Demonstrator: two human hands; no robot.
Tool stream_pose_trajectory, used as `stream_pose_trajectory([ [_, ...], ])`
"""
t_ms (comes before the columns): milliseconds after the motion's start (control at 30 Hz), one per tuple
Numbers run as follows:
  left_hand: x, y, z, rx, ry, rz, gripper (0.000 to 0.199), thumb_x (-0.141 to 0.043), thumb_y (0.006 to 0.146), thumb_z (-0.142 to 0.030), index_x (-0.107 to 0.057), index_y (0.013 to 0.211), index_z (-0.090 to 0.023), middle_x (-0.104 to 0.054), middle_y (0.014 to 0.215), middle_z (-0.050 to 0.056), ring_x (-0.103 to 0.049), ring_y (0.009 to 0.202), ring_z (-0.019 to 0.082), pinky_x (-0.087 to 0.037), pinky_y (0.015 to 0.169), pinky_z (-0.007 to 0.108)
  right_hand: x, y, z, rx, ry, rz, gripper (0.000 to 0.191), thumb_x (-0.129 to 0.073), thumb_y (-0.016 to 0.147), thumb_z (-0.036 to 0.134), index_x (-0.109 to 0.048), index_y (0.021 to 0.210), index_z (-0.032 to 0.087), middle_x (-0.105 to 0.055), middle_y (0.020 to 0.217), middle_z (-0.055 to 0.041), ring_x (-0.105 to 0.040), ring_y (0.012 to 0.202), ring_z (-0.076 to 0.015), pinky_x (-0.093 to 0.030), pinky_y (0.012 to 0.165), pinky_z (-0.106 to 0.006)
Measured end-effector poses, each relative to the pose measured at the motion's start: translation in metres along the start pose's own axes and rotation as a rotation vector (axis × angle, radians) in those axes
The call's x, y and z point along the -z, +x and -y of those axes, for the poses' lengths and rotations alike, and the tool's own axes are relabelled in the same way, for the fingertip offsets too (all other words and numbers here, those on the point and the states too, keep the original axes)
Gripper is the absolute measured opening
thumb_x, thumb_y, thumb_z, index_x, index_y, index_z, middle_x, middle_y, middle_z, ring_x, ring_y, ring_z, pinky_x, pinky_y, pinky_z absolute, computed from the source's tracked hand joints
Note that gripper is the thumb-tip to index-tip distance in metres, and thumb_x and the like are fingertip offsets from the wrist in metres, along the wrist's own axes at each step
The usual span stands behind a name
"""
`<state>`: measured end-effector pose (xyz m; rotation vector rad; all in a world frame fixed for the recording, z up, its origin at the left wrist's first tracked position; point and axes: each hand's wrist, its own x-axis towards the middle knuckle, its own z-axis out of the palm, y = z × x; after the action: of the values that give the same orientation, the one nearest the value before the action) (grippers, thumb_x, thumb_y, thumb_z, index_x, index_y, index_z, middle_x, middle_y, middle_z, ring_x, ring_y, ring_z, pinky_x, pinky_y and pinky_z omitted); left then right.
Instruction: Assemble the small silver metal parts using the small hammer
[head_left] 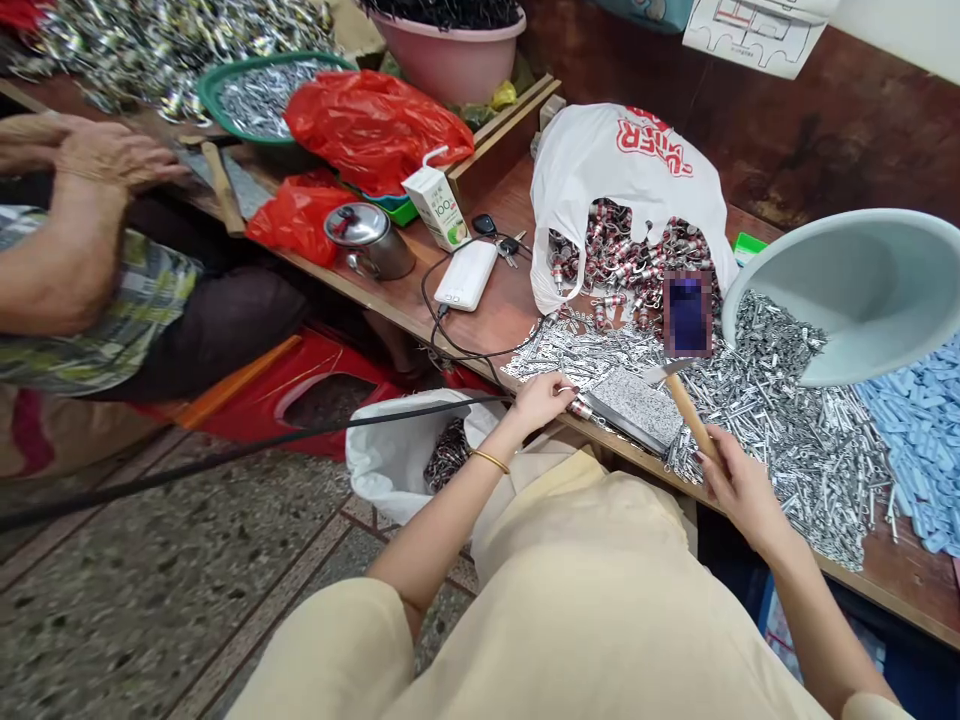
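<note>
My left hand (541, 402) is closed at the table's front edge, its fingers pinching a small red-and-silver metal fitting (580, 408). The fitting lies at the near end of a dark metal bar (626, 425), in front of a speckled stone block (636, 402). My right hand (739, 485) is wrapped round the wooden handle of a small hammer (691, 415). The hammer's thin metal head is above the block's right side. Loose silver metal pieces (780, 440) lie around the block. Behind them, a white plastic bag (630, 160) holds many red-and-silver fittings.
A grey basin (892, 290) lies tipped over the silver pieces, beside pale blue pieces (915, 440). A white power bank (466, 275), drink carton (437, 208) and metal cup (371, 242) stand leftward. Below is a white-lined bin (382, 455). A co-worker's arms (82, 210) are at far left.
</note>
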<state>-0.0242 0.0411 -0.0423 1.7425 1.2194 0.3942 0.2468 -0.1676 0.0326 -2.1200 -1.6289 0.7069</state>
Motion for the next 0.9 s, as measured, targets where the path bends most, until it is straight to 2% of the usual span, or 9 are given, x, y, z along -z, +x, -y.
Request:
stream_pose_trajectory([
  [67, 0.0, 0.0, -0.002, -0.019, 0.007, -0.009, 0.016, -0.059, 0.077, -0.027, -0.07, 0.076, -0.015, -0.068, 0.068, 0.001, -0.056, 0.063, 0.015, -0.039, 0.06, 0.024, -0.003, 0.005, 0.016, 0.143, -0.088, 0.045, 0.042, -0.039, 0.101, 0.034, -0.052, 0.14, 0.022, -0.071, 0.11, -0.01, -0.069, 0.085, -0.0216, -0.052, 0.073, -0.031],
  [133, 0.0, 0.0, -0.003, -0.031, 0.021, -0.019, 0.015, -0.059, 0.077, -0.025, -0.071, 0.075, -0.016, -0.068, 0.067, 0.001, -0.055, 0.062, 0.015, -0.038, 0.059, 0.024, -0.009, 0.011, 0.031, 0.25, -0.249, 0.073, 0.048, -0.036, 0.102, 0.027, -0.047, 0.148, 0.026, -0.07, 0.11, -0.0086, -0.069, 0.086, -0.0212, -0.05, 0.069, -0.029],
  [233, 0.001, -0.001, -0.005, -0.038, 0.046, -0.023, 0.015, -0.059, 0.076, -0.022, -0.073, 0.076, -0.016, -0.067, 0.066, 0.0, -0.054, 0.061, 0.014, -0.037, 0.058, 0.025, -0.018, 0.019, 0.044, 0.315, -0.487, 0.093, 0.06, -0.036, 0.1, 0.017, -0.036, 0.158, 0.031, -0.067, 0.099, -0.0058, -0.065, 0.075, -0.0187, -0.042, 0.057, -0.026],
  [333, 0.002, -0.002, -0.005, -0.042, 0.06, -0.034, 0.015, -0.059, 0.075, -0.019, -0.074, 0.076, -0.017, -0.067, 0.065, 0.0, -0.054, 0.061, 0.015, -0.037, 0.059, 0.025, -0.022, 0.023, 0.048, 0.341, -0.614, 0.124, 0.068, -0.042, 0.095, 0.01, -0.035, 0.159, 0.032, -0.066, 0.1, -0.0055, -0.063, 0.072, -0.0169, -0.039, 0.054, -0.025],
  [400, 0.003, -0.002, -0.005, -0.047, 0.06, -0.036, 0.015, -0.059, 0.075, -0.018, -0.074, 0.076, -0.017, -0.067, 0.065, 0.0, -0.054, 0.062, 0.015, -0.038, 0.06, 0.025, -0.022, 0.023, 0.048, 0.353, -0.634, 0.141, 0.071, -0.043, 0.093, 0.008, -0.034, 0.159, 0.031, -0.065, 0.101, -0.0056, -0.063, 0.073, -0.0167, -0.04, 0.055, -0.025],
  [567, 0.002, 0.0, -0.002, -0.035, 0.044, -0.002, 0.016, -0.059, 0.076, -0.021, -0.074, 0.077, -0.016, -0.067, 0.066, 0.001, -0.054, 0.062, 0.015, -0.038, 0.06, 0.025, -0.022, 0.02, 0.049, 0.353, -0.624, 0.078, 0.072, -0.044, 0.094, 0.011, -0.03, 0.161, 0.032, -0.065, 0.105, -0.0063, -0.063, 0.076, -0.0172, -0.042, 0.057, -0.026],
  [700, 0.001, 0.001, 0.0, -0.031, 0.01, -0.002, 0.015, -0.058, 0.075, -0.018, -0.073, 0.075, -0.015, -0.065, 0.064, 0.0, -0.053, 0.061, 0.014, -0.037, 0.058, 0.024, -0.022, 0.021, 0.052, 0.351, -0.654, 0.138, 0.071, -0.043, 0.093, 0.008, -0.035, 0.159, 0.03, -0.066, 0.102, -0.0057, -0.062, 0.069, -0.016, -0.039, 0.054, -0.026],
  [900, -0.003, 0.003, 0.008, -0.032, -0.094, -0.004, 0.014, -0.061, 0.075, -0.023, -0.073, 0.074, -0.015, -0.068, 0.066, 0.001, -0.057, 0.061, 0.014, -0.041, 0.057, 0.023, -0.024, 0.021, 0.053, 0.343, -0.661, 0.12, 0.077, -0.047, 0.091, 0.01, -0.028, 0.161, 0.032, -0.065, 0.103, -0.0062, -0.064, 0.076, -0.0183, -0.039, 0.052, -0.026],
])
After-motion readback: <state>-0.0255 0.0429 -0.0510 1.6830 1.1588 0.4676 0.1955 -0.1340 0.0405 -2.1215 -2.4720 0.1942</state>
